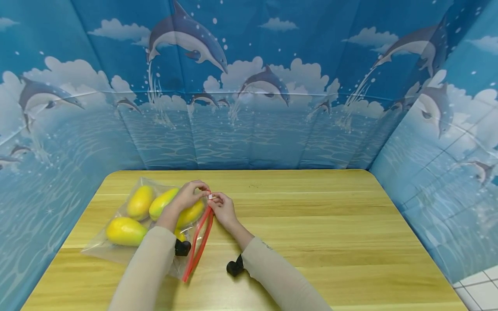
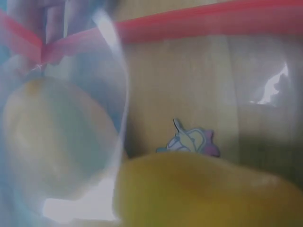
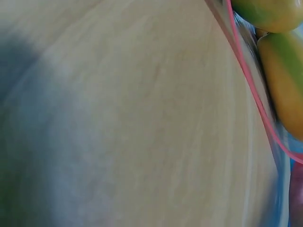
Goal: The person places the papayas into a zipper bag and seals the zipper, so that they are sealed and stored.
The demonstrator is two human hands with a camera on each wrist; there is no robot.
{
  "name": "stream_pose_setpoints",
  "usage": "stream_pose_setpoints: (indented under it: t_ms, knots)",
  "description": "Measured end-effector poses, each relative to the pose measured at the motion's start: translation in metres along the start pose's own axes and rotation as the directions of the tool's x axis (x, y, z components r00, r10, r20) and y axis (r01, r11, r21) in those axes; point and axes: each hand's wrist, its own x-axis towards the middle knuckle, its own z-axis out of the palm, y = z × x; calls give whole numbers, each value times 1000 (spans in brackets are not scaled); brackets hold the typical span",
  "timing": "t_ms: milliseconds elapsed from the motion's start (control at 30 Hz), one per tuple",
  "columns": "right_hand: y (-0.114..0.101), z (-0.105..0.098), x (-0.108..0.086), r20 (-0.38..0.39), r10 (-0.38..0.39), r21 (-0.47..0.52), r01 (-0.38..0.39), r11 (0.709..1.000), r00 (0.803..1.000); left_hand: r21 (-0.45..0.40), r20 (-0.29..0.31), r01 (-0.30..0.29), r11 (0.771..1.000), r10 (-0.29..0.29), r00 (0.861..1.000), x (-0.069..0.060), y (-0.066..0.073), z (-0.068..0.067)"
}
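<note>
A clear zip bag (image 1: 128, 254) with a red zip strip (image 1: 199, 246) lies on the left part of the table. Inside are several yellow-green mangoes (image 1: 141, 203), also visible as a large yellow mango (image 2: 208, 194) in the left wrist view and a mango (image 3: 286, 90) in the right wrist view. At the strip's far end, my left hand (image 1: 187, 198) pinches the bag's edge beside a small white slider (image 1: 210, 197). My right hand (image 1: 224, 211) pinches the strip at that slider from the other side. Along its near stretch, the strip's two red edges stand apart.
The wooden table (image 1: 311, 233) extends to the right of the bag. Behind it hangs a blue dolphin-print curtain (image 1: 249, 138). A black wrist camera (image 1: 235, 268) sits under the right sleeve, another (image 1: 183, 248) by the left. A small cartoon print (image 2: 189, 141) shows through the bag.
</note>
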Motion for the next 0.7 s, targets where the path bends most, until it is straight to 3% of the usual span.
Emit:
stream_pose_setpoints:
  t_ms: [133, 400, 700]
  knots:
    - [13, 3, 7, -35, -64, -74, 61, 995, 997, -2, -16, 4, 1000, -4, 1000, 1, -1, 2]
    - [21, 11, 8, -122, -63, -176, 40, 984, 991, 63, -59, -34, 997, 38, 998, 1, -2, 5]
    - [19, 16, -8, -106, -47, -201, 25, 979, 993, 37, -133, -1, 999, 6, 991, -1, -6, 5]
